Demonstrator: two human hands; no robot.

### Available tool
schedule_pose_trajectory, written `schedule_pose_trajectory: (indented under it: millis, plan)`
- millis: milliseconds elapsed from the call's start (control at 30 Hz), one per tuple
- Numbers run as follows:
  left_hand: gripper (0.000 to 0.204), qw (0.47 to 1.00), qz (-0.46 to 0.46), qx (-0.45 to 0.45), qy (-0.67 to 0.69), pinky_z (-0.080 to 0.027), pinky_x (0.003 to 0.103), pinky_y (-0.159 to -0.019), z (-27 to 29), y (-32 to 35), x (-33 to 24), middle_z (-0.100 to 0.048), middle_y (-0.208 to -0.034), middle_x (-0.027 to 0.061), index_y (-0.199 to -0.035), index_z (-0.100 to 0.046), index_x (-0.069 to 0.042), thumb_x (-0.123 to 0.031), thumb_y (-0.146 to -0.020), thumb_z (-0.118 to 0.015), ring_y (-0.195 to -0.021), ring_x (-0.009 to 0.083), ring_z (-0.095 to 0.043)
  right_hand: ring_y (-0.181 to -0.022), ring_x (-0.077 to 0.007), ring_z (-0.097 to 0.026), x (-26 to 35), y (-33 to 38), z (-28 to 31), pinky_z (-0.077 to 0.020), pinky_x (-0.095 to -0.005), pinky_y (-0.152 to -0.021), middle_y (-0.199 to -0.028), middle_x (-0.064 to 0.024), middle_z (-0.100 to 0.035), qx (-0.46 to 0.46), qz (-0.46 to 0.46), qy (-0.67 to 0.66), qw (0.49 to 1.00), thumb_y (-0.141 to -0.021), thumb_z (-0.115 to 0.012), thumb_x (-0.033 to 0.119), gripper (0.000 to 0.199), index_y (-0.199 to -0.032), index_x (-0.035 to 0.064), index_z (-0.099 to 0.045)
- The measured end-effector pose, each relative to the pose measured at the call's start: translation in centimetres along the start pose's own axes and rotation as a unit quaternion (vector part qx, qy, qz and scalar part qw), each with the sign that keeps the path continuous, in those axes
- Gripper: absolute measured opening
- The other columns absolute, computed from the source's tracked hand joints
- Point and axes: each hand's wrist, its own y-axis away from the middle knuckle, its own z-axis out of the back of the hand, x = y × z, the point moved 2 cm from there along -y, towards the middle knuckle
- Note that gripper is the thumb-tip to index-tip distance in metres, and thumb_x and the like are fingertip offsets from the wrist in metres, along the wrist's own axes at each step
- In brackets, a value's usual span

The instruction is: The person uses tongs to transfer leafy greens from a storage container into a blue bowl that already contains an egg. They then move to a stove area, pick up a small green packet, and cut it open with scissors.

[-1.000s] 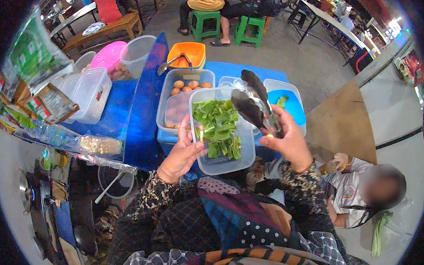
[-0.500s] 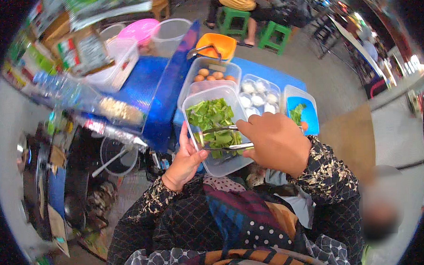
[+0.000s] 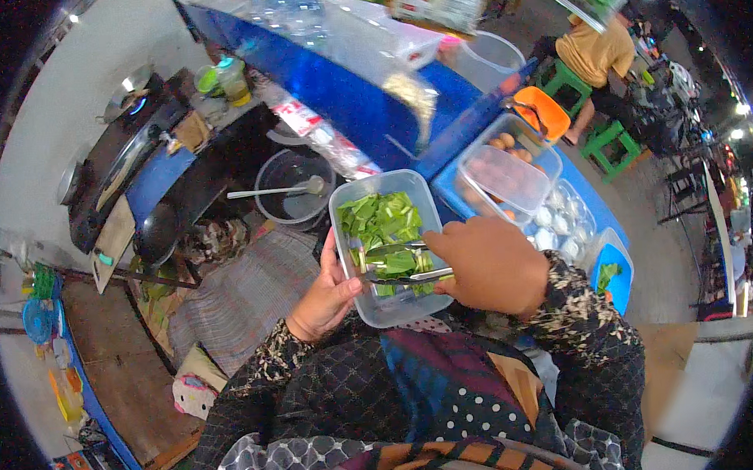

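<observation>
Chopped green leaves (image 3: 383, 220) fill much of a clear plastic container (image 3: 378, 315) in front of my body. My left hand (image 3: 320, 292) grips this container by its left side, thumb over the rim. In my right hand (image 3: 494, 263) are metal tongs (image 3: 408, 276), their arms reaching into the container among the leaves. Whether the tips pinch any leaves is hard to make out. To the right of the container, a lidded box of brown eggs (image 3: 499, 158) stands beside a tray of white round items (image 3: 565, 218).
A blue box with greens (image 3: 614, 279) stands at the right, an orange bowl (image 3: 547, 110) farther back. On the left are a clear bucket with a ladle (image 3: 295, 188), a wok (image 3: 160, 232) and a stove (image 3: 135, 103). Beyond, a person (image 3: 595, 49) sits by green stools (image 3: 610, 149).
My view has swung left, bringing the stove, bucket and wooden bench into sight. The container and tongs have come round with me, and both hands keep their hold.
</observation>
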Motion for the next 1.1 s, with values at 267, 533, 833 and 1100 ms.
schedule_pose_trajectory:
  millis: [267,533,833,1100]
  plan:
    - [0.108,0.994,-0.07,-0.086,0.005,-0.034,0.046,-0.106,8.7,4.4,-5.8,-0.025,-0.146,0.0072,-0.148,0.002,-0.025,-0.026,-0.075,-0.077,-0.134,0.0274,-0.029,-0.071,-0.0287,-0.061,7.4,-12.1,-2.4,-0.0476,-0.0404,-0.062,-0.078,-0.0095,-0.061,-0.142,0.022,0.113,0.983,-0.064,-0.077,0.026,0.04,-0.097,0.0087,-0.062]
    - [0.117,0.977,-0.166,-0.131,0.021,-0.027,0.043,-0.109,15.4,7.9,-10.0,-0.018,-0.15,0.007,-0.147,0.009,-0.024,-0.02,-0.072,-0.079,-0.137,0.0263,-0.023,-0.079,-0.0324,-0.061,14.9,-17.3,0.3,-0.0479,-0.0438,-0.067,-0.082,-0.0106,-0.061,-0.075,0.091,0.03,0.993,-0.067,-0.076,0.026,0.039,-0.098,0.0086,-0.06]
    - [0.12,0.973,-0.179,-0.148,0.016,-0.032,0.039,-0.104,16.9,8.8,-12.5,-0.019,-0.149,0.0049,-0.148,0.007,-0.024,-0.025,-0.068,-0.083,-0.136,0.0243,-0.026,-0.079,-0.0317,-0.061,19.3,-22.1,-0.6,-0.0474,-0.0442,-0.067,-0.083,-0.0119,-0.062,-0.017,0.087,0.057,0.994,-0.069,-0.074,0.024,0.033,-0.093,0.0063,-0.06]
    - [0.123,0.97,-0.171,-0.173,-0.023,-0.032,0.038,-0.104,18.2,9.1,-11.0,-0.019,-0.15,0.0048,-0.147,0.011,-0.025,-0.024,-0.068,-0.083,-0.135,0.0234,-0.027,-0.074,-0.0316,-0.062,20.4,-24.3,-1.8,-0.0476,-0.0443,-0.064,-0.078,-0.0119,-0.062,-0.001,0.112,0.067,0.991,-0.07,-0.069,0.018,0.023,-0.088,0.007,-0.06]
